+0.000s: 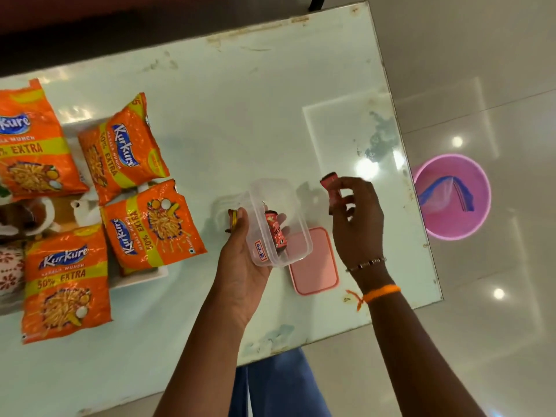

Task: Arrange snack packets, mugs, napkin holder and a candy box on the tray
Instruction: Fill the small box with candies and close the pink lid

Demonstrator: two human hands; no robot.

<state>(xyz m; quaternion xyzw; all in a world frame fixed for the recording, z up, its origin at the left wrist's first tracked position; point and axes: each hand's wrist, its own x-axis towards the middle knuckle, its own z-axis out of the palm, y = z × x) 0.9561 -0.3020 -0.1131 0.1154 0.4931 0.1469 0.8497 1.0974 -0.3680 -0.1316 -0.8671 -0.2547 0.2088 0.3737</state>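
My left hand [240, 260] holds a clear plastic candy box [279, 224] tilted above the table, with red wrapped candies [275, 230] inside it. My right hand [358, 218] pinches one red candy [331, 186] just right of the box. The box's pink lid [316, 266] lies flat on the table under it. At the left, several orange snack packets [150, 227] lie on and around a white tray [144, 279]. White mugs [85, 210] show between the packets.
The glass-topped table [240, 115] ends at its right edge near my right wrist. A pink bucket [451, 197] stands on the floor beyond that edge. A white patterned object [10, 266] sits at the far left.
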